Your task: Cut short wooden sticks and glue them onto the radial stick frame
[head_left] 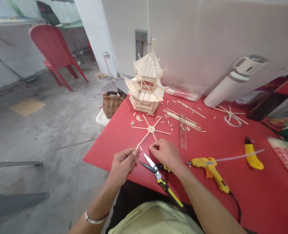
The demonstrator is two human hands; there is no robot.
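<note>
My left hand (124, 164) is closed in a pinch on a short wooden stick (137, 147), which meets or overlaps the end of one spoke of a star-shaped stick frame (151, 129). The frame lies flat, its spokes spreading from a small ringed hub. My right hand (167, 155) is closed beside another spoke's lower end, thumb and fingertips together; what they hold, if anything, is too small to tell. Just below the hands lie black and yellow garden shears (160, 180), blades apart. A yellow glue gun (208, 164) with a clear glue stick rests to the right.
A tiered stick pagoda (147, 81) stands at the table's back left corner. Cut sticks (182, 119), short offcuts and a clear ruler (182, 131) lie on the red table (105, 146). Farther right are a white flask (233, 81) and a yellow-handled cutter (253, 156).
</note>
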